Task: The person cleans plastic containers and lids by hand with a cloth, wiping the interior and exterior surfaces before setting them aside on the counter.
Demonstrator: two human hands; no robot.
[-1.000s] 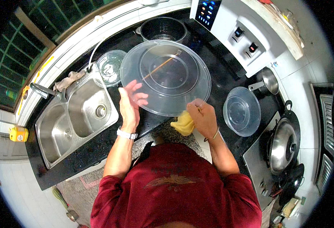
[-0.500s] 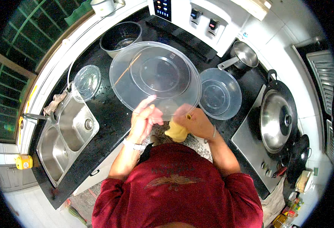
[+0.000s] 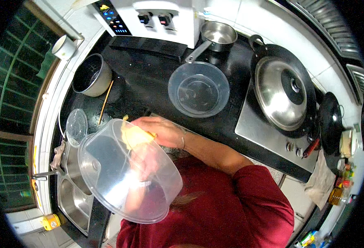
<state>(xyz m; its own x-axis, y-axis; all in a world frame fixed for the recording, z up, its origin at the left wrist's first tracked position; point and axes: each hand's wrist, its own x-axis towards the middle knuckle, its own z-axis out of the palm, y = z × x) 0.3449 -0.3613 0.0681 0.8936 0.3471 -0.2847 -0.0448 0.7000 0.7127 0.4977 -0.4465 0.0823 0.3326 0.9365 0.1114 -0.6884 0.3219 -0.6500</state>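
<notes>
A large clear plastic bowl (image 3: 107, 182) is tipped on its side in front of my chest. Through its wall I see my left hand (image 3: 142, 165), blurred, supporting it from behind or beneath. My right hand (image 3: 163, 131) reaches across to the bowl's upper edge. Its fingers press a soft yellow piece (image 3: 136, 136) against the bowl; whether that is cloth or dough I cannot tell. A small yellow bit (image 3: 125, 118) shows just beyond the edge. The fingertips of my right hand are partly hidden.
A second clear bowl (image 3: 198, 91) stands mid-counter, near a small saucepan (image 3: 218, 35). At left are a pot (image 3: 93, 76), a chopstick-like stick (image 3: 106, 101), a clear lid (image 3: 77, 126) and a double sink (image 3: 72, 202). A lidded wok (image 3: 281, 91) sits on the stove at right.
The large bowl has moved left and nearer my body and turned onto its side. My right hand has carried the yellow piece left to the bowl's edge. The view has swung right.
</notes>
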